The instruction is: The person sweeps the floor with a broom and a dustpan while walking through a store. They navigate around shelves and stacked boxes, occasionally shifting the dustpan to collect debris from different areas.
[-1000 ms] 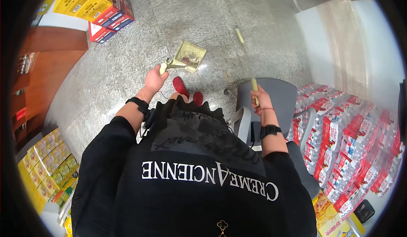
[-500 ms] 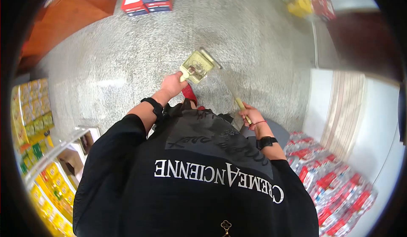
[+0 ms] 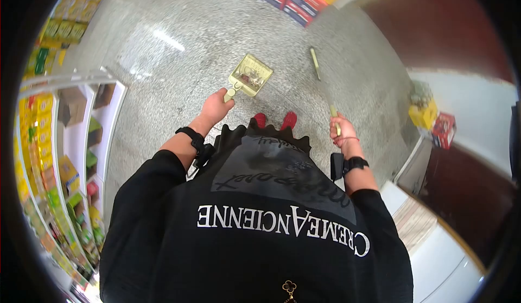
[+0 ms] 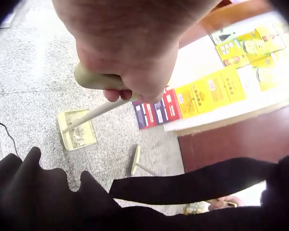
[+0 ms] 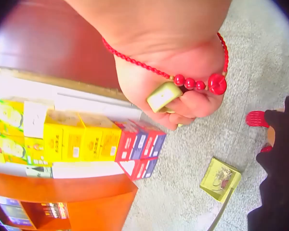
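My left hand (image 3: 217,106) grips the handle of a pale yellow-green dustpan (image 3: 252,63), its fingers curled round the end. Grey and reddish debris lies in the pan, which also shows low in the right wrist view. On the other side, my right hand (image 3: 343,130) holds the upper end of a broom handle (image 3: 334,111) of the same colour. The narrow broom head (image 3: 316,64) is forward of that hand, to the right of the dustpan and apart from it. In the left wrist view the broom head (image 4: 136,160) appears close over the floor.
Two red shoes (image 3: 289,120) stand on the speckled floor (image 3: 206,37) below the dustpan. White shelves (image 3: 111,102) of packaged goods line the left. Red and yellow boxes (image 3: 293,2) are stacked ahead, with a dark red panel (image 3: 429,21) and white panels at the right.
The view has swung to the right, bringing shelves in at left and taking the chair and bottle packs out. The broom head came to the dustpan's edge, then moved off right. Both hands keep their grip.
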Tool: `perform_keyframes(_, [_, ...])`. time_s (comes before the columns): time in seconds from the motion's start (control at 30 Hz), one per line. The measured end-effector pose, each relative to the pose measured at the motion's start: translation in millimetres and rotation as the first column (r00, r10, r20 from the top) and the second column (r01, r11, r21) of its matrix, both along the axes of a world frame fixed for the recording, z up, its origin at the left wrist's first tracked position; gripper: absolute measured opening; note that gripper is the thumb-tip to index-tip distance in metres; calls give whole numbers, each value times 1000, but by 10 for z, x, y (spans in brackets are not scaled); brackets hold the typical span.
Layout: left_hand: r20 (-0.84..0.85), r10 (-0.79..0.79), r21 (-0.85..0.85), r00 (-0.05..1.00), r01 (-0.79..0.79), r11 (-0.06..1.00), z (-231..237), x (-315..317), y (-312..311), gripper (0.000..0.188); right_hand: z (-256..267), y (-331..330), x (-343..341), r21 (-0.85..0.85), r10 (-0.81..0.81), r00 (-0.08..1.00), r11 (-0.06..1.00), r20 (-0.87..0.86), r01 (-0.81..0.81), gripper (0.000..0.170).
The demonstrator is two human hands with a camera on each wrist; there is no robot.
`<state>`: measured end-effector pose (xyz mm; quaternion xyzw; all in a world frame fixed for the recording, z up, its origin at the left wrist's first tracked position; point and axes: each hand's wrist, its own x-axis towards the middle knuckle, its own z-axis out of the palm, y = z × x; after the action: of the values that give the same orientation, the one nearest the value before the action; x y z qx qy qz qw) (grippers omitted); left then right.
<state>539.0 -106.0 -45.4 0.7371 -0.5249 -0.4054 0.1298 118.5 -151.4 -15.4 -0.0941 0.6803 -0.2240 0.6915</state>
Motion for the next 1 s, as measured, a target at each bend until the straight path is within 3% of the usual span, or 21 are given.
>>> perform_keyframes(0.1, [48,153,-55,987,-150,987,19,343,98,28,-160,-489,596,72,30,999,997,-23,-29,55])
perform_keyframes(0.13, [53,186,-53,981,-183,982,18,449,133,28,-228,-596,763,69,221,975,973,9,-221,51])
perform_keyframes(0.17, [50,233,-55,971,-231,972,20,532,142,28,-292,-669,899,73,250,968,965,14,-251,51])
perform_keyframes(0.27, [59,368,-53,928,-365,929,24,733,165,30,-65,-852,1557,136,648,758,759,-75,-636,53])
perform_keyframes(0.3, [69,426,-64,902,-423,904,26,805,146,31,1,-953,1730,134,678,732,733,-66,-667,53])
perform_keyframes(0.37, [60,523,-51,850,-520,852,26,978,148,32,175,-1096,2089,61,777,630,629,-16,-775,69])
perform_keyframes(0.5, [28,661,37,750,-662,749,46,1184,76,33,191,-1746,2373,47,822,551,551,140,-833,65])
perform_keyframes(0.6, [-3,750,47,661,-749,661,-32,1351,94,34,339,-2104,2649,-3,893,442,444,90,-896,65])
perform_keyframes(0.7, [-15,822,56,569,-821,568,-34,1489,131,35,332,-2457,2931,9,910,415,415,27,-910,67])
perform_keyframes(0.77, [-2,866,67,501,-864,500,-27,1549,208,35,258,-2685,3245,-70,916,396,392,-61,-917,69])
perform_keyframes(0.83, [57,888,4,456,-890,457,-41,1647,281,35,162,-2858,3596,-48,927,363,360,-96,-932,69])
perform_keyframes(0.93, [15,938,-4,348,-938,348,-34,1701,403,35,81,-2903,4115,-19,891,444,444,-97,-896,58])
perform_keyframes(1.0, [-19,961,10,275,-961,275,-12,1710,454,37,-86,-2854,4332,5,907,407,410,-109,-912,58])
